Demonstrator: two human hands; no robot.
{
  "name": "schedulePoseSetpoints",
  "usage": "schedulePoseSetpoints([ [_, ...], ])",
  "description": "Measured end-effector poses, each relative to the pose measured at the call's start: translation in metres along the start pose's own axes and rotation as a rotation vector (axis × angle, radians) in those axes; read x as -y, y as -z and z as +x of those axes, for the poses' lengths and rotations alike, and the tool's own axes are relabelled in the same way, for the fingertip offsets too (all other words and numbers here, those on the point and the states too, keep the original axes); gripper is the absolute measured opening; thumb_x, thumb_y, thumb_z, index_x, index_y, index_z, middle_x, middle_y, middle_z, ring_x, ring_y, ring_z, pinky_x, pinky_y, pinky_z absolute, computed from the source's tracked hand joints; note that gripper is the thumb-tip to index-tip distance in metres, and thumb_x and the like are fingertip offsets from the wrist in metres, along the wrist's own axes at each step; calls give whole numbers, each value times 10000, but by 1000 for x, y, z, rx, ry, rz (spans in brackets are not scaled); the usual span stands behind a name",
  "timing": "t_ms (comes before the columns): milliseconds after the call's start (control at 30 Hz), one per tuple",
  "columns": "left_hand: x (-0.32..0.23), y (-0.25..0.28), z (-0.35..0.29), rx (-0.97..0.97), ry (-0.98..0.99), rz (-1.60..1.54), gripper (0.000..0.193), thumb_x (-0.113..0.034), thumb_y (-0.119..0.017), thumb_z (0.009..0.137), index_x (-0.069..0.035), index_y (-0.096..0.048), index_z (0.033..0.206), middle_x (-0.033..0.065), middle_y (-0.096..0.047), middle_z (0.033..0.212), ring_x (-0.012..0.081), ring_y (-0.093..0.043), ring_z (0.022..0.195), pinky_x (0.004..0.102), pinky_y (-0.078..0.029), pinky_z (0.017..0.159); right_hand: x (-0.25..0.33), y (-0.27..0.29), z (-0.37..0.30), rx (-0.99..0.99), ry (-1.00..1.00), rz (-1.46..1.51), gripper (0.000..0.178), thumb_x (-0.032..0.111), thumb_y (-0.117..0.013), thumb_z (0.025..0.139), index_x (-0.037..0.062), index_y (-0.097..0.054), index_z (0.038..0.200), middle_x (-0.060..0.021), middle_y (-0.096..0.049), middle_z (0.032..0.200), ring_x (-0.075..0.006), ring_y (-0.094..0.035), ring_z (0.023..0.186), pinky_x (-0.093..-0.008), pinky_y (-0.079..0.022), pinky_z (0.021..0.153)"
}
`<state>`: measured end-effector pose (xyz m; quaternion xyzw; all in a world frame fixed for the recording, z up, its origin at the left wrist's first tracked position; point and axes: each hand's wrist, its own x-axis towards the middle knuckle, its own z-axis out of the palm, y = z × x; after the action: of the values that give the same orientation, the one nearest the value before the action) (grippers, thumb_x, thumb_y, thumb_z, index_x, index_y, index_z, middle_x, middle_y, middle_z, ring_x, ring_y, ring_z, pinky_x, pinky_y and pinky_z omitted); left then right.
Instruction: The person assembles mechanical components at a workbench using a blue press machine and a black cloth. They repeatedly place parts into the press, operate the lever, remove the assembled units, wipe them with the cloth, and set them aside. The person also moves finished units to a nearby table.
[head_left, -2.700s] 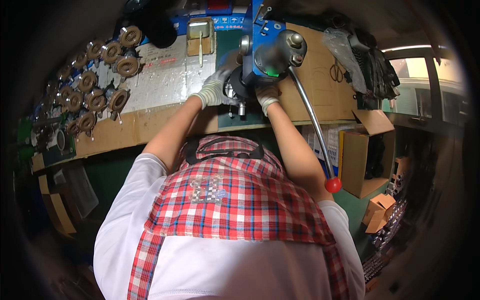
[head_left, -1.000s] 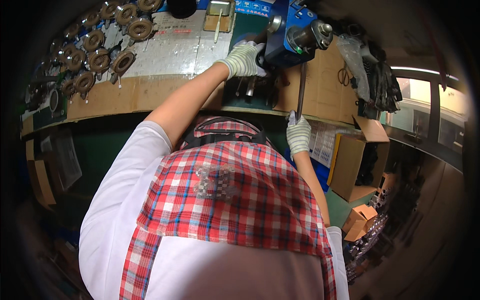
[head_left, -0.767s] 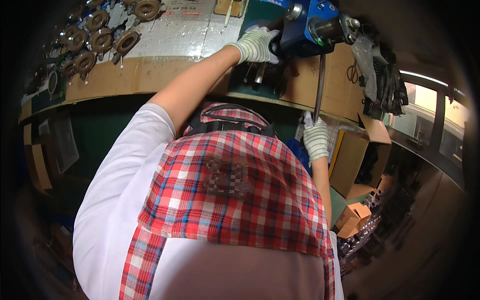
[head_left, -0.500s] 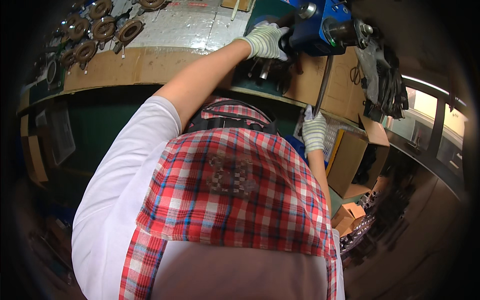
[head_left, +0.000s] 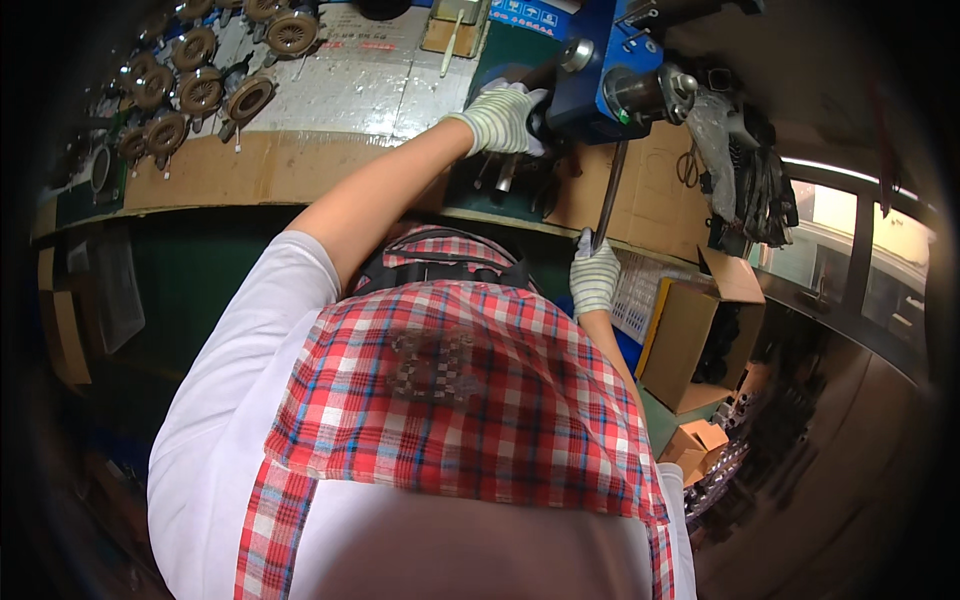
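A blue lever press (head_left: 590, 95) stands at the bench's front edge. My right hand (head_left: 595, 280), in a striped knit glove, is closed around the lower end of its long metal lever (head_left: 613, 190). My left hand (head_left: 500, 118), gloved the same way, reaches in at the press's left side. Its fingers curl against a dark rounded part (head_left: 538, 122) there. Whatever lies within them is hidden by the glove and the press. Just below that hand, a short shiny metal rod (head_left: 505, 175) sticks out over a dark base.
Several brown round metal parts with slotted centres (head_left: 200, 90) sit on the cardboard-covered bench (head_left: 350, 110) at the left. A pale brush-like tool (head_left: 452, 45) lies on a small tray. Black parts and plastic bags (head_left: 740, 170) hang at the right, above an open cardboard box (head_left: 685, 345).
The whole view has shifted, so bench, press and both hands appear farther left and lower. Both hands keep their places, the right on the lever and the left at the press.
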<state>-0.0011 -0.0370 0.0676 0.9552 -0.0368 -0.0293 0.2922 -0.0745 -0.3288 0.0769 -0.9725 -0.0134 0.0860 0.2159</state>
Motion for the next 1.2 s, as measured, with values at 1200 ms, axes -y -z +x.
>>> schedulePoseSetpoints([
  [1200, 13, -13, -37, 9, 394, -902, 698, -533, -529, 1000, -9, -474, 1457, 180, -572, 1369, 246, -529, 1230, 355, -396, 1072, -20, -92, 82, -122, -42, 31, 367, 414, -472, 989, 102, -624, 1111, -238, -696, 927, -469, -654, 876, -543, -515, 777],
])
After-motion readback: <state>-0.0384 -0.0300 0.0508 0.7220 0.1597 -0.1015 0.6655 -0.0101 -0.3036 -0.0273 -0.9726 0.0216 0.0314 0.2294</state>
